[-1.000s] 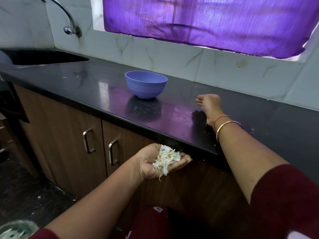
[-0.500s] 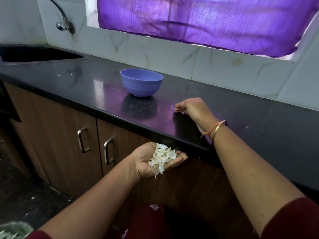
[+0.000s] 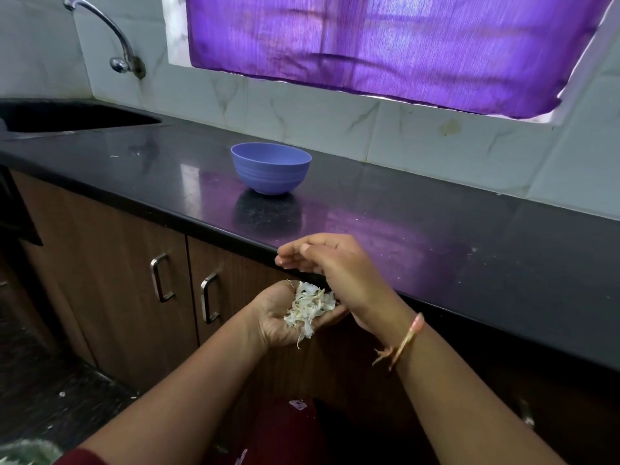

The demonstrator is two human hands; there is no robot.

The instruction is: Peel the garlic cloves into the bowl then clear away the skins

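Note:
My left hand (image 3: 270, 322) is held palm up just below the front edge of the black counter (image 3: 436, 236), and a loose pile of white garlic skins (image 3: 310, 307) lies in it. My right hand (image 3: 335, 263) hovers at the counter edge directly above that palm, fingers loosely bent, with nothing visible in them. A blue bowl (image 3: 271, 169) stands on the counter behind both hands; its inside is hidden from here.
A dark sink (image 3: 67, 115) with a curved tap (image 3: 124, 62) sits at the far left. Wooden cabinet doors with metal handles (image 3: 209, 298) run below the counter. A pale bin (image 3: 23, 453) shows at the bottom left corner. Tiny white specks dot the counter on the right.
My right hand has come back across the counter from the far right to the front edge, over the left palm. The left hand stays cupped under the edge with the skins.

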